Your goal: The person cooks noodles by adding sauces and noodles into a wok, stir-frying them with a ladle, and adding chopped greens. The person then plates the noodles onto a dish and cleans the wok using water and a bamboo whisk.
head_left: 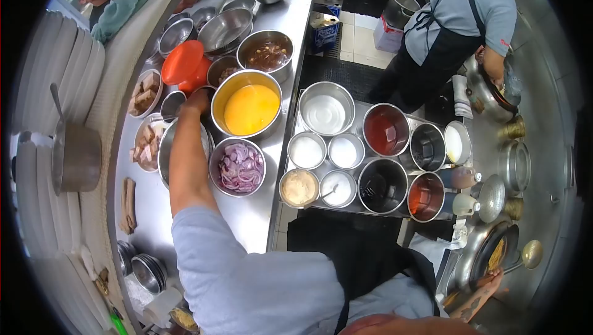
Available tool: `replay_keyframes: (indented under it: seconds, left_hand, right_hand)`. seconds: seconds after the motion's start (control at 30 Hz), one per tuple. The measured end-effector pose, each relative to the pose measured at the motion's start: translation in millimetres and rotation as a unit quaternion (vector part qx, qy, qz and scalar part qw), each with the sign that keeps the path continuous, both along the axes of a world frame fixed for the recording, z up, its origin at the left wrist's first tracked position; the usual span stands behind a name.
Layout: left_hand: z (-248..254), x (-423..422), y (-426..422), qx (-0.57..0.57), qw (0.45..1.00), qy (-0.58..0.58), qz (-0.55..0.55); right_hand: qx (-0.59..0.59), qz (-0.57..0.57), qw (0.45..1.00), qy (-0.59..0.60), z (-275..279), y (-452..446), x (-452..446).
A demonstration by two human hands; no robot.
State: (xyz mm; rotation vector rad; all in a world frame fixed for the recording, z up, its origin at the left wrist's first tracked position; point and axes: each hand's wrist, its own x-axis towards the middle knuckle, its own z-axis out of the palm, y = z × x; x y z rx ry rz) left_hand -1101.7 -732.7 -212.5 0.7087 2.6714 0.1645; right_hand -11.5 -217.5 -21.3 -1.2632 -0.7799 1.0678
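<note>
My left hand (197, 101) reaches across the steel counter, among bowls. Its fingers are in shadow, and what they touch is hidden. Just right of it stands a pot of yellow liquid (252, 108), like beaten egg; a bowl of sliced red onion (237, 168) sits nearer me. Beyond the hand are a red-orange plastic container (185, 66) and a small steel cup (172, 105). At the lower right, my right hand (488, 282) is closed around the handle end of a ladle (531, 255). That hand is at the edge of a wok (498, 243) with yellowish-brown food inside.
A middle stand carries several steel pots, including red sauce (386, 129), white powder (306, 150) and dark liquid (382, 185). A co-worker in an apron (460, 20) works at another wok. Another person (111, 1) is beyond the counter. Stacked bowls (149, 273) stand near left.
</note>
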Motion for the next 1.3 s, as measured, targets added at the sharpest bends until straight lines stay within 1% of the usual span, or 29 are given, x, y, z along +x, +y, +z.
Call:
replay_keyframes:
  seconds: [0.03,0.07,0.17,0.27,0.33,0.37,0.47,0.57,0.67,0.73,0.77,0.87,0.97,1.0,1.07,1.1,1.13,1.17,1.2,1.23,1.27,1.3]
  left_hand:
    - [8,4,-2,-0.001,1.0,-0.005,-0.01]
    - [14,10,-5,0.031,0.999,0.01,-0.015]
    - [66,39,-2,0.036,0.995,0.08,-0.046]
    - [87,46,-10,0.104,0.989,0.092,-0.04]
    - [121,69,-3,0.103,0.99,0.094,-0.021]
    - [130,78,-2,0.102,0.99,0.094,-0.012]
    - [119,81,-13,0.174,0.974,0.142,-0.004]
    - [100,66,-25,0.208,0.957,0.2,0.035]
    - [98,55,-32,0.234,0.958,0.144,0.077]
    - [104,61,-33,0.337,0.928,0.063,0.147]
    - [107,64,-33,0.387,0.904,0.022,0.181]
    - [133,87,-29,0.439,0.866,-0.004,0.24]
    - [162,113,-21,0.393,0.893,0.064,0.207]
    - [168,120,-17,0.42,0.88,0.036,0.22]
    - [179,134,-4,0.469,0.849,-0.024,0.241]
    - [181,140,5,0.491,0.841,-0.043,0.225]
    - [181,146,15,0.513,0.831,-0.062,0.208]
    - [182,152,21,0.534,0.82,-0.078,0.193]
    - [189,167,36,0.544,0.818,-0.083,0.165]
    - [207,194,55,0.534,0.83,-0.085,0.137]
    - [203,198,70,0.508,0.85,-0.076,0.118]
    - [205,217,89,0.539,0.835,-0.089,0.072]
  right_hand:
    - [0.002,0.0,1.0,0.0,-1,0,-1]
    - [0.003,0.001,1.0,-0.001,-1,2,-2]
    - [0.005,0.007,1.0,-0.003,-3,7,-6]
    - [0.005,0.018,1.0,-0.007,-5,14,-8]
    - [0.004,0.018,1.0,-0.007,-7,15,-6]
    - [0.004,0.019,1.0,-0.009,-9,16,-6]
    - [-0.001,0.023,1.0,-0.008,-12,15,-3]
    - [0.0,0.025,1.0,-0.007,-15,12,-1]
    - [-0.002,0.029,1.0,-0.008,-21,12,-2]
    - [0.001,0.031,0.999,-0.008,-24,13,0]
    - [0.003,0.032,0.999,-0.007,-26,15,0]
    - [0.005,0.04,0.999,0.002,-31,18,9]
    - [0.008,0.049,0.999,0.007,-44,23,22]
    - [0.006,0.057,0.998,0.003,-49,23,31]
    - [-0.053,0.073,0.996,-0.01,-59,28,54]
    - [-0.082,0.08,0.993,-0.016,-65,30,67]
    - [-0.053,0.061,0.996,0.033,-72,24,68]
    - [-0.053,0.052,0.997,0.029,-75,11,75]
    - [-0.054,0.049,0.997,0.027,-83,3,82]
    - [-0.056,0.049,0.997,0.025,-93,-2,90]
    - [-0.057,0.049,0.997,0.023,-102,-6,100]
    - [-0.058,0.048,0.997,0.02,-110,-10,114]
